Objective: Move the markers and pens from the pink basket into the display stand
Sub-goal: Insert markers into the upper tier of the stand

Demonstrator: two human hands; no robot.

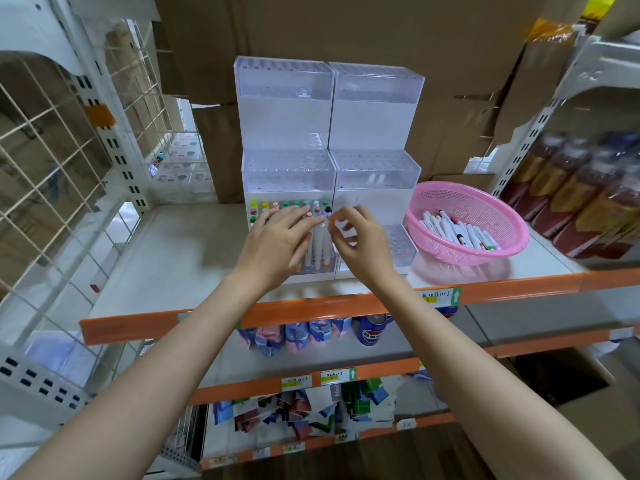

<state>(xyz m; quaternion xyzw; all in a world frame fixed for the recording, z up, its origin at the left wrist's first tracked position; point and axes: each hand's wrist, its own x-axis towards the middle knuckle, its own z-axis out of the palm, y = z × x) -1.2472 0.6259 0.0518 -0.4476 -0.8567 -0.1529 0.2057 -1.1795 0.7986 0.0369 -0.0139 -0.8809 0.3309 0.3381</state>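
Observation:
The clear acrylic display stand [329, 109] has stepped tiers and stands at the middle of the shelf. Its lowest left tier holds several upright markers [317, 237] with coloured caps. My left hand [277, 240] lies over those markers with its fingers straight, the fingertips on the caps. My right hand [360, 237] is just to the right of them, fingers curled, its thumb and forefinger pinching the orange-tipped top of a marker [331, 221] at the end of the row. The pink basket [433, 195] sits to the right of the stand with several white markers [460, 232] lying in it.
The white shelf [166, 258] has an orange front edge [311, 306]. Cardboard boxes [346, 26] stand behind the stand, and dark bottles [588, 188] fill the right end. A wire grid panel [52, 161] closes the left side. Lower shelves hold packets and cans.

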